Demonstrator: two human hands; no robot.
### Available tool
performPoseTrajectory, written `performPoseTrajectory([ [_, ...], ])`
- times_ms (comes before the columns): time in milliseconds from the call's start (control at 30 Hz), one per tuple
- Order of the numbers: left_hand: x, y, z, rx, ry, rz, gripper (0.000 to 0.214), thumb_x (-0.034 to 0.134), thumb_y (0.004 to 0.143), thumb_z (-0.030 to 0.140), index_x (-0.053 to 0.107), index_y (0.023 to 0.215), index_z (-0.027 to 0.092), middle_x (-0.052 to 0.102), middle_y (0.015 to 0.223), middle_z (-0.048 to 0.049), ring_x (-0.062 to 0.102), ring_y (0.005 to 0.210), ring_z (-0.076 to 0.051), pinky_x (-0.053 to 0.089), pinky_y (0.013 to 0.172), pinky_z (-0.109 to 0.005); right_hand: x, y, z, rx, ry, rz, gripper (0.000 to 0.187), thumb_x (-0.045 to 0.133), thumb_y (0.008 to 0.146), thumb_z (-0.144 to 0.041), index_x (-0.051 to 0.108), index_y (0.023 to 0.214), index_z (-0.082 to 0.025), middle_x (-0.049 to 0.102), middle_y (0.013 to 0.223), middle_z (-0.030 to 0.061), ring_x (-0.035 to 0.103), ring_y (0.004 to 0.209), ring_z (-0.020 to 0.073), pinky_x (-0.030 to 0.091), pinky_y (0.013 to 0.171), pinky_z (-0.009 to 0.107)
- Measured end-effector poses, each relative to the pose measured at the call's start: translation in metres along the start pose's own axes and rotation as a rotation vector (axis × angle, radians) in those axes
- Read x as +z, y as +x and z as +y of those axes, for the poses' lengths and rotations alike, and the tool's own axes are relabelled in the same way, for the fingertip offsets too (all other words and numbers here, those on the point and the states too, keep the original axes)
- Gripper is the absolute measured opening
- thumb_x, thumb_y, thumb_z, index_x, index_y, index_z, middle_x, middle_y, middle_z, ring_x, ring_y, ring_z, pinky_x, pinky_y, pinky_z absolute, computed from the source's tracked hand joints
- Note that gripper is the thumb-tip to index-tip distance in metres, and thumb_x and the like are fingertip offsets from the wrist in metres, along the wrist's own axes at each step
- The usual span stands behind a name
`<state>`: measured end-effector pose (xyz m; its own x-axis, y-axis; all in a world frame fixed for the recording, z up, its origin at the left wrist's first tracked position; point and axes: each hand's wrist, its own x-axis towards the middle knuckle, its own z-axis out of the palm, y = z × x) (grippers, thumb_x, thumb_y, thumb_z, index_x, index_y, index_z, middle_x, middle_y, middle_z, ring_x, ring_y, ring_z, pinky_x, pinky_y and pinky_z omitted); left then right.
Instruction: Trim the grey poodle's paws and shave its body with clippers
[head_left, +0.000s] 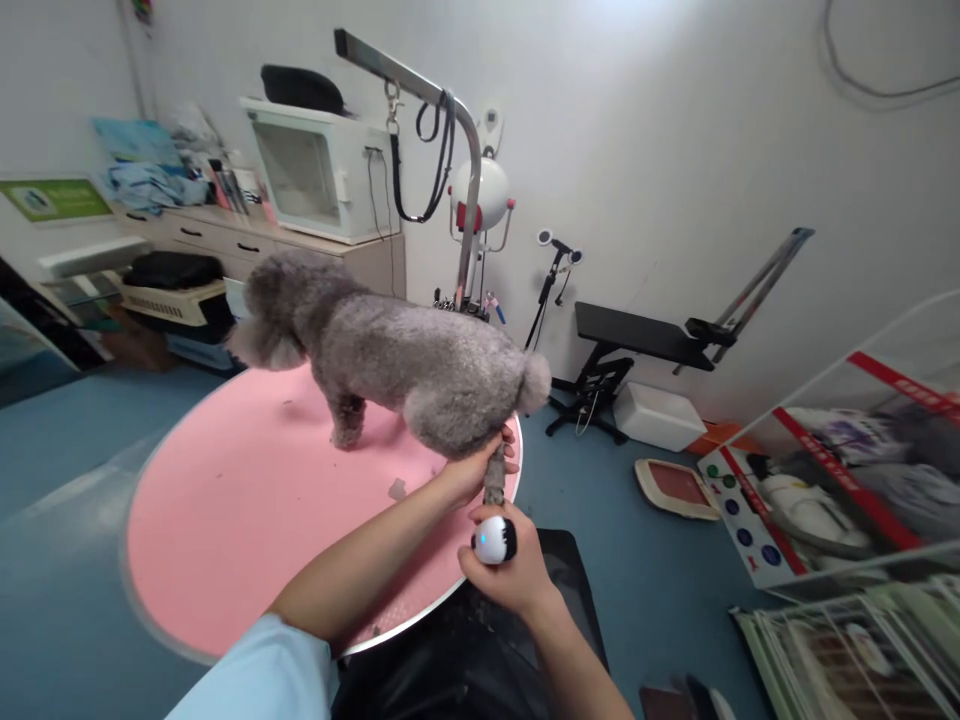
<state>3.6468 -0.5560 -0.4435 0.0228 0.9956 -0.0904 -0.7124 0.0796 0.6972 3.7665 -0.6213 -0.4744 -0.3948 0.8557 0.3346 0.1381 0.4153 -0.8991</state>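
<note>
A grey curly-coated dog (405, 350) stands on a round pink grooming table (247, 520), its head to the left and its rump near the table's right edge. My left hand (480, 468) is closed around one of its hind legs (494, 475), which is stretched back toward me. In my right hand (514, 570) I grip a white and black hair clipper (493, 540), seen end-on with a small blue light. The clipper is right by the paw end of that leg; its blade is hidden from me.
Over the table rises a metal grooming arm (469, 130) with a black leash loop (424, 215). Behind stands a white cabinet dryer (322, 170) on a counter. To the right are a black folding table (641, 335), a litter tray (675, 488) and a clear-sided pen (840, 480).
</note>
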Motion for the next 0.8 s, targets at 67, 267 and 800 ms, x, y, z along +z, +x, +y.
performPoseTrajectory([
  [67,-0.006,0.0,0.003,0.043,0.055,-0.068,0.037,0.08,0.073,0.047,0.063,0.083,0.016,0.061,0.07,0.0004,0.056,0.054,-0.009,0.048,0.052,-0.021,-0.002,-0.002,0.001,0.037,0.168,0.024,0.024,0.074,0.063,-0.026,0.071,0.087,-0.025,0.063,0.069,-0.0012,0.056,0.06,0.0161,0.047,0.06,0.03],
  [267,-0.006,-0.016,0.017,-0.161,0.17,-0.604,0.07,0.094,0.05,0.042,0.066,0.109,0.018,0.07,0.1,-0.0106,0.067,0.088,-0.023,0.052,0.073,-0.031,-0.02,0.003,-0.008,0.092,0.644,0.075,0.036,0.074,0.062,-0.049,0.065,0.084,-0.022,0.062,0.066,0.0,0.051,0.054,0.0149,0.041,0.052,0.027],
  [800,0.0,-0.002,-0.001,0.435,0.313,-0.177,0.063,0.06,0.073,0.078,0.048,0.054,0.019,0.039,0.053,0.0032,0.034,0.052,-0.01,0.029,0.053,-0.025,-0.009,-0.013,-0.008,0.199,0.8,0.019,0.047,0.07,0.065,-0.066,0.067,0.075,-0.021,0.064,0.074,0.0042,0.053,0.063,0.0167,0.044,0.06,0.028],
])
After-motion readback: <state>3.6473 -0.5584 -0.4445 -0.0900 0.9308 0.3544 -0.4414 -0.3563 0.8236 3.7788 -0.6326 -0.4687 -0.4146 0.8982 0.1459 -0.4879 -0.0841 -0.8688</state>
